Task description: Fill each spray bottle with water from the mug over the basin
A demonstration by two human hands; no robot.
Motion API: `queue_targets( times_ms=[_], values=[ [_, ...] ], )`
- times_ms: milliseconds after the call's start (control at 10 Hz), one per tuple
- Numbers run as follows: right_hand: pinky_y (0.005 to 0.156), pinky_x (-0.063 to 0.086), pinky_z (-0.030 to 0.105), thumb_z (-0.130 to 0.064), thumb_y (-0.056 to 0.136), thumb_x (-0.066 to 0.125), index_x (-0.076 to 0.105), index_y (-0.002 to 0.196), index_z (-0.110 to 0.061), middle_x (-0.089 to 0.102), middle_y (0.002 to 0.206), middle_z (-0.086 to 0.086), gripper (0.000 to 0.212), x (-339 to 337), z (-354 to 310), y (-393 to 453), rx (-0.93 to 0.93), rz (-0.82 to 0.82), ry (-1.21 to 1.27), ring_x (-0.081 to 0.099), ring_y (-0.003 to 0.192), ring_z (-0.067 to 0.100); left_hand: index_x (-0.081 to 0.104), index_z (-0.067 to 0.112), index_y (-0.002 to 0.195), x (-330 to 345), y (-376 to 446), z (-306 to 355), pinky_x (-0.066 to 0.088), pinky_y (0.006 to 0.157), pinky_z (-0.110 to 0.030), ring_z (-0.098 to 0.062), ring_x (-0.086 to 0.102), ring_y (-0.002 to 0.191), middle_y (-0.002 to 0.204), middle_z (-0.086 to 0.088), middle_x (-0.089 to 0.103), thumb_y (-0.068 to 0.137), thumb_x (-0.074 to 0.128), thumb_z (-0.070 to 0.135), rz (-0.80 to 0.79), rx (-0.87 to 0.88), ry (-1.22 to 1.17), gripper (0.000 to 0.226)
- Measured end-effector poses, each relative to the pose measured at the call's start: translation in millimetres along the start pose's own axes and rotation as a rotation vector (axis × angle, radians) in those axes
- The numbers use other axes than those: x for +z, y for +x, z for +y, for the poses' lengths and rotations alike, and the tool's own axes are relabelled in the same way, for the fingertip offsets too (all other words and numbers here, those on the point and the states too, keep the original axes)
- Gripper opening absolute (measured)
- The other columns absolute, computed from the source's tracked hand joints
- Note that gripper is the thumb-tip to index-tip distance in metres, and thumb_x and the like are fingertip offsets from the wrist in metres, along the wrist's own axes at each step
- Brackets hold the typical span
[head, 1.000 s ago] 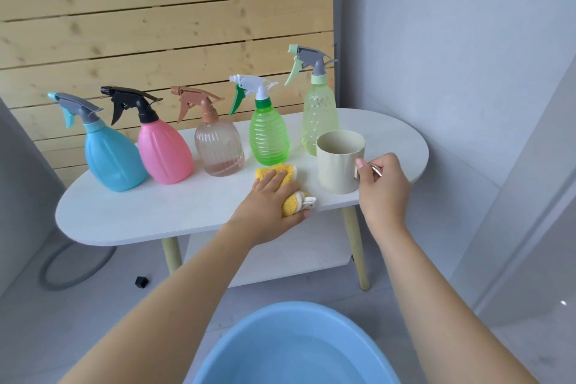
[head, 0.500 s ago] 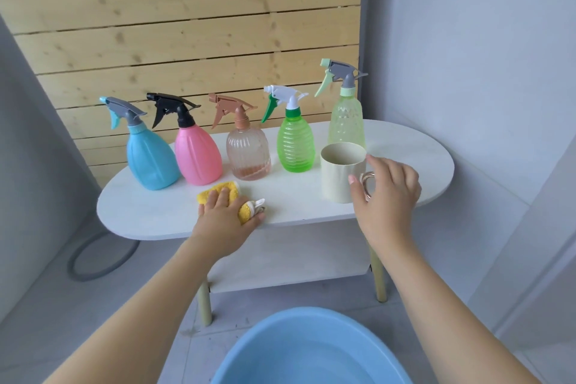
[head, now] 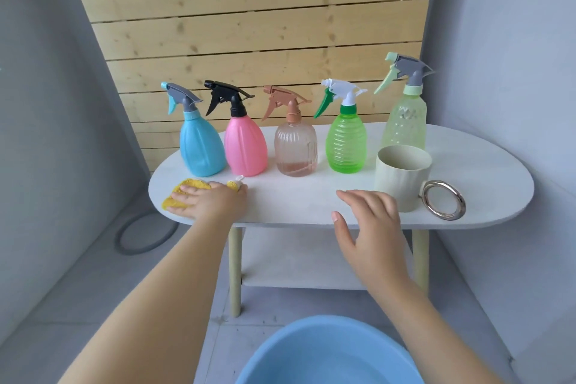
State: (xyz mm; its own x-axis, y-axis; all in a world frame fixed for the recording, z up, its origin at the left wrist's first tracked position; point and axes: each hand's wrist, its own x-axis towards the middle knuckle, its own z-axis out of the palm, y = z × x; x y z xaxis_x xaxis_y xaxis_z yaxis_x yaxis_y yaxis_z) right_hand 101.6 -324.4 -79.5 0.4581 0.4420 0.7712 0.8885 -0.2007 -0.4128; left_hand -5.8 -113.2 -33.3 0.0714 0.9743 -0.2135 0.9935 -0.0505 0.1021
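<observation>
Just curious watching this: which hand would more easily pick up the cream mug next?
Probably the right hand: it hovers open beside the cream ribbed mug, near its metal ring handle. The left hand presses a yellow cloth farther away.

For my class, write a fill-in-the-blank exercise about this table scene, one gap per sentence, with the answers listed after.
1. The left hand presses on a ______ cloth.
2. The spray bottle with the black trigger has a ______ body.
3. The mug has a round ______ handle.
4. The number of spray bottles on the table is ______.

Missing words: yellow; pink; metal; five
</observation>
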Motion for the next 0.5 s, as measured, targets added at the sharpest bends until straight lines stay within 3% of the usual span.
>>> queue_targets(
  times_ms=[100, 300, 400, 500],
  values=[
    [0.092, 0.036, 0.029, -0.03, 0.088, 0.046, 0.065, 0.112, -0.009, 0.065, 0.103, 0.001, 0.037, 4, -5, -2, 0.019, 0.005, 0.027, 0.043, 0.103, 0.019, -0.005, 0.018, 0.152, -4, 10, 10, -0.008, 0.109, -0.063, -0.048, -0.014, 0.141, 0.154, -0.027, -0.013, 0.086, 0.018, 0.074, -0.024, -0.096, -0.021, 0.09],
    [0.09, 0.038, 0.031, -0.032, 0.087, 0.044, 0.065, 0.112, -0.011, 0.063, 0.102, 0.002, 0.039, 10, -13, -1, 0.055, -0.061, 0.04, 0.042, 0.101, 0.02, -0.006, 0.022, 0.151, 2, 15, 13, -0.009, 0.109, -0.064, -0.049, -0.015, 0.14, 0.153, -0.031, -0.013, 0.081, 0.023, 0.079, 0.016, -0.089, -0.093, 0.095],
    [0.093, 0.042, 0.04, -0.029, 0.09, 0.049, 0.06, 0.123, -0.013, 0.062, 0.112, 0.004, 0.039, 0, -18, 6, 0.116, -0.239, -0.024, 0.044, 0.108, 0.025, -0.008, 0.024, 0.151, 5, 1, -1, -0.008, 0.11, -0.064, -0.048, -0.015, 0.14, 0.154, -0.028, -0.014, 0.084, 0.019, 0.076, 0.083, -0.014, -0.135, 0.089],
    [0.1, 0.032, 0.034, -0.026, 0.094, 0.051, 0.047, 0.137, -0.017, 0.052, 0.13, 0.004, 0.044, -21, -26, 16, 0.238, -0.439, -0.046, 0.038, 0.121, 0.027, -0.005, 0.023, 0.152, 9, -20, -13, -0.006, 0.111, -0.063, -0.041, -0.012, 0.143, 0.156, -0.023, -0.012, 0.089, 0.018, 0.07, 0.13, 0.103, -0.195, 0.083]
  ],
)
